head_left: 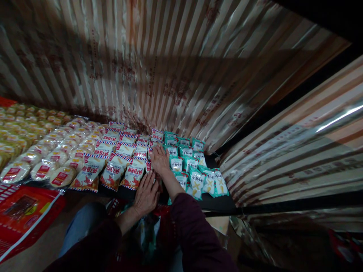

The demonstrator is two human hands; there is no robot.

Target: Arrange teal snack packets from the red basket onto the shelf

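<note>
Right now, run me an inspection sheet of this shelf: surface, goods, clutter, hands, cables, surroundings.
Surface: dark shelf, packed with rows of packets.
Things at hand: teal packets right of the hands; red-striped packets left of them.
Clutter: round cakes and yellow packets further left; red bag at lower left, in front of the shelf.
Hands: left hand flat at the shelf's front edge; right hand flat where the two kinds of packet meet; neither grips anything.
Cables: nothing seen.
Surroundings: striped foil sheet behind and to the right; dim light.
</note>
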